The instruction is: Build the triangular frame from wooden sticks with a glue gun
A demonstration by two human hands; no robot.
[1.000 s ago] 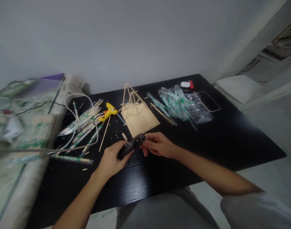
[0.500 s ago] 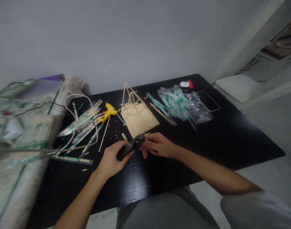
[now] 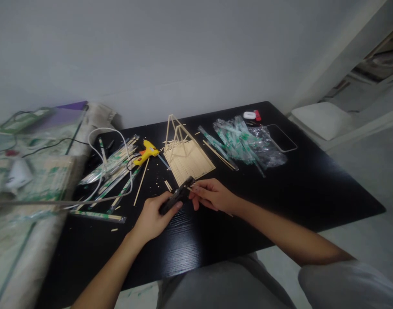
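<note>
My left hand (image 3: pixel 153 212) grips the black tool (image 3: pixel 176 199), its head angled toward my right hand (image 3: pixel 213 195), which pinches a thin stick (image 3: pixel 189 189) pointing back at it

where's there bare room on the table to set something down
Bare: the right of the table, between plastic wrappers, right forearm and right edge; the front strip between the forearms. Crowded: left, with wrapped sticks and glue gun; centre, with the stick panel.
</note>
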